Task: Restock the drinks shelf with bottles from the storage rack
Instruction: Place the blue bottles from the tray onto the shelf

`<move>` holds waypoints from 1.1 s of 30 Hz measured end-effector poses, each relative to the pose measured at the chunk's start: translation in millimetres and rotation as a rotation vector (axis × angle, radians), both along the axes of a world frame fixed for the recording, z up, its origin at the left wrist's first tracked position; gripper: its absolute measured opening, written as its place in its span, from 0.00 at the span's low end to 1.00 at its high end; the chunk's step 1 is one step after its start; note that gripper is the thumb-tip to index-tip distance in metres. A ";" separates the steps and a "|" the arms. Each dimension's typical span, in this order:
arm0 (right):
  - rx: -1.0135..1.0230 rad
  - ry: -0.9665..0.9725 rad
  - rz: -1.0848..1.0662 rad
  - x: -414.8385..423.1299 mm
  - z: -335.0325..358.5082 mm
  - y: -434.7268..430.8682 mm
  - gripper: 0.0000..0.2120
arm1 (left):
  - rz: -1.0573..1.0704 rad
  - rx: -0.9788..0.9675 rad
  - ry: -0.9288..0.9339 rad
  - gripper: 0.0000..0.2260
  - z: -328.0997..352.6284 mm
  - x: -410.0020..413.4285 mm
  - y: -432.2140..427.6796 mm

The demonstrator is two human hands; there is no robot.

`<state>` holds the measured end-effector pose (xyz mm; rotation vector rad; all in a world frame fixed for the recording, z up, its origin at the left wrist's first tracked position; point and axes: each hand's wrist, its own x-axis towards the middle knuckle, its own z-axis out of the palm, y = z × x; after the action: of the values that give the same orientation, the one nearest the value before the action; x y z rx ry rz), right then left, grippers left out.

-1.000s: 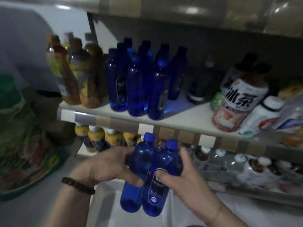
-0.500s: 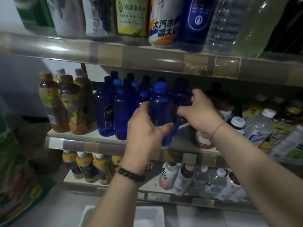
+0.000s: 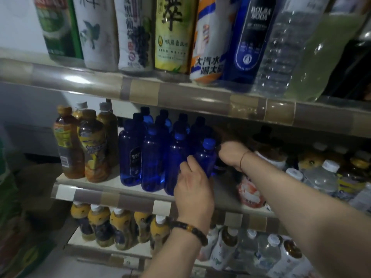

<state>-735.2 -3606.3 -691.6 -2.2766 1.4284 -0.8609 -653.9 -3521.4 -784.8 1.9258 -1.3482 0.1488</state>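
L hand (image 3: 193,185) wraps blue bottle (image 3: 206,157) mid-body, prob. heavy, stiff, slick plastic, so grip low; R hand (image 3: 230,154) beside it, fingers hidden, can't tell.

The tall blue bottle (image 3: 252,43) on the top shelf (image 3: 180,93) says "BOLSA SODA" in white letters. A small blue bottle (image 3: 131,157) on the middle shelf (image 3: 128,197) has the same words on its dark label. The orange and white bottle (image 3: 207,47) reads "大汽水". The yellow bottle (image 3: 173,37) shows a big "萃".

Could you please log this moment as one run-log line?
step: shelving | left hand: grips blue bottle beside blue row, middle shelf | right hand: curled beyond it, hold unclear
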 end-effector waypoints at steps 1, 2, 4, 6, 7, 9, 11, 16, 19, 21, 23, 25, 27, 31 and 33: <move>-0.002 0.008 -0.003 0.0 2.8 -3.5 0.18 | 0.012 -0.003 -0.005 0.34 0.8 -1.4 -3.9; 0.012 0.014 -0.009 -0.7 4.2 -7.9 0.15 | 0.011 0.001 -0.005 0.33 1.3 -2.6 -7.0; 0.040 0.022 -0.041 0.5 8.1 -12.3 0.15 | 0.021 0.018 0.000 0.31 5.6 -2.8 -9.8; 0.059 0.047 -0.059 2.4 7.5 -15.7 0.17 | 0.053 0.038 0.003 0.29 10.0 -1.5 -11.7; 0.062 0.069 -0.061 3.0 7.1 -18.2 0.18 | 0.059 0.055 0.002 0.28 12.9 -1.2 -12.4; 0.098 0.094 -0.044 1.4 2.3 -30.8 0.19 | 0.049 0.104 -0.010 0.26 15.0 0.6 -15.8; 0.147 0.109 -0.002 0.3 1.4 -40.0 0.21 | 0.017 0.177 -0.025 0.27 15.6 3.6 -18.8; 0.299 -0.041 0.037 4.7 20.0 -10.8 0.10 | 0.080 0.269 -0.130 0.19 15.9 9.1 -19.8; 0.404 -0.184 0.081 0.9 22.0 -2.7 0.16 | 0.009 0.343 -0.165 0.11 19.8 10.6 -23.9; 0.378 -0.233 0.108 -1.8 22.9 -4.1 0.17 | -0.041 0.404 -0.214 0.13 29.4 17.7 -20.9; 0.354 -0.228 0.089 -2.8 23.4 -5.7 0.17 | -0.105 0.462 -0.237 0.13 49.0 27.9 -13.6; 0.345 -0.212 0.093 -1.1 23.2 -7.4 0.16 | -0.154 0.453 -0.256 0.14 71.5 41.6 -4.7; 0.297 -0.176 0.084 4.6 26.4 -3.4 0.11 | -0.177 0.385 -0.240 0.15 91.9 57.2 3.1; 0.215 0.002 0.089 14.8 39.8 2.2 0.07 | -0.216 0.113 -0.224 0.16 114.9 79.1 1.4; 0.199 0.104 0.034 16.3 43.7 -0.6 0.15 | -0.255 0.053 -0.371 0.17 118.3 78.9 -5.5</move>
<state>-719.0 -3606.9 -648.0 -2.2161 1.4440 -0.5694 -575.0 -3526.9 -666.5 1.8072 -1.8457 0.3610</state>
